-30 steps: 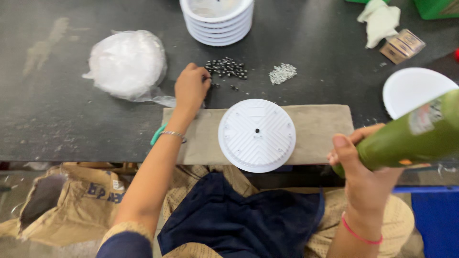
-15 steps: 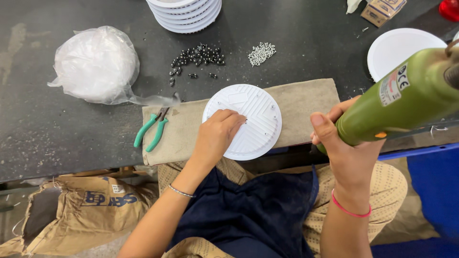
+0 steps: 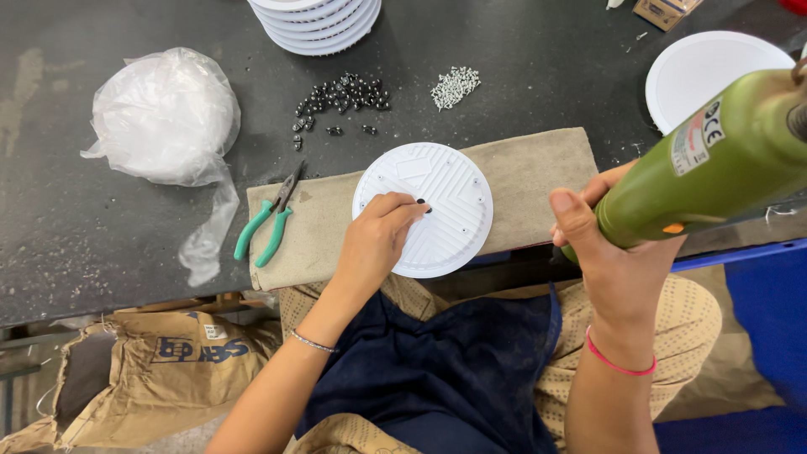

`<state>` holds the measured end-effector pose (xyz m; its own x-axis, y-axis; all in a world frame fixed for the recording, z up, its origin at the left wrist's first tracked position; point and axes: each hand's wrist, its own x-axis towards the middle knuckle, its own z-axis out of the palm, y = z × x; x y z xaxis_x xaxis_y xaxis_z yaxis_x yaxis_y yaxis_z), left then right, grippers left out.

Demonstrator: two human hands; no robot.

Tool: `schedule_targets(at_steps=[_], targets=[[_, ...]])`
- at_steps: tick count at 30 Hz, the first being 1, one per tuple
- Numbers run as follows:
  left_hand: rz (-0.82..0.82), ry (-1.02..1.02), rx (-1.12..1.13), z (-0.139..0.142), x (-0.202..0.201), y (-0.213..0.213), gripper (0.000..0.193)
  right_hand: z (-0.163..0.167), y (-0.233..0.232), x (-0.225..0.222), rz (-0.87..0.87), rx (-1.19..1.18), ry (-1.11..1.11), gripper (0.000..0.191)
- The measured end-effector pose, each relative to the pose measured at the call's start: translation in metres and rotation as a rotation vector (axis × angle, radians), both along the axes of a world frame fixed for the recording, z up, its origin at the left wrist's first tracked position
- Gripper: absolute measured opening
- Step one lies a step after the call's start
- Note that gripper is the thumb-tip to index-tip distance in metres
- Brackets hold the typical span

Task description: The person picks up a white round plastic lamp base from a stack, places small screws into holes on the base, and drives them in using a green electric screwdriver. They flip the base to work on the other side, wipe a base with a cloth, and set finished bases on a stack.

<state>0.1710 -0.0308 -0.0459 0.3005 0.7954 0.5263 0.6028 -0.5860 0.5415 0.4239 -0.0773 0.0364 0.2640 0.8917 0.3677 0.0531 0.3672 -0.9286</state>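
Closest in, a dark blue cloth (image 3: 437, 378) lies across the person's lap, and a brown paper sack (image 3: 160, 370) sits low beside the left knee. Up comes the left hand (image 3: 374, 244), fingertips pinched on a small black piece (image 3: 420, 203) and pressing it at the centre of the white round plate (image 3: 437, 197). That plate lies flat, ribbed side up, on a tan cloth pad (image 3: 521, 189) at the near edge of the desk (image 3: 76, 244), and its near rim hangs just over the pad's edge. Over on the other side, the right hand (image 3: 609, 252) is clenched around the grip of a green power screwdriver (image 3: 714, 160), held up in the air, off the desk and clear of the plate. A pink band shows on that wrist, a thin silver bangle on the left.

On the pad's left end, green-handled pliers (image 3: 265, 223) rest, jaws pointing away. Further out, a crumpled clear plastic bag (image 3: 164, 113) lies on the dark desk. Behind the plate, a scatter of small black pieces (image 3: 340, 97) and, just beside it, a little heap of silver screws (image 3: 454, 84). Far edge now: a stack of white plates (image 3: 324, 21), and to the right a single white disc (image 3: 706, 71) partly hidden by the tool.
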Motion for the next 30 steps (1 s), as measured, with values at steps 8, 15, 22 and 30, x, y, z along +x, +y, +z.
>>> schedule_targets(at_steps=[8,15,22,30], targets=[[0.004,0.029,0.053,-0.001,-0.001,-0.014,0.033,-0.002,0.006,-0.005,0.017,0.019,0.006,0.024],[0.061,0.071,0.072,-0.004,0.004,-0.032,0.043,0.004,0.037,-0.04,0.116,0.098,0.147,0.021],[0.083,-0.073,0.046,-0.01,0.003,-0.034,0.04,-0.002,0.062,-0.099,0.233,0.12,0.2,0.019],[0.097,-0.174,0.115,-0.021,-0.002,-0.032,0.037,-0.002,0.069,-0.121,0.248,0.088,0.187,0.02]])
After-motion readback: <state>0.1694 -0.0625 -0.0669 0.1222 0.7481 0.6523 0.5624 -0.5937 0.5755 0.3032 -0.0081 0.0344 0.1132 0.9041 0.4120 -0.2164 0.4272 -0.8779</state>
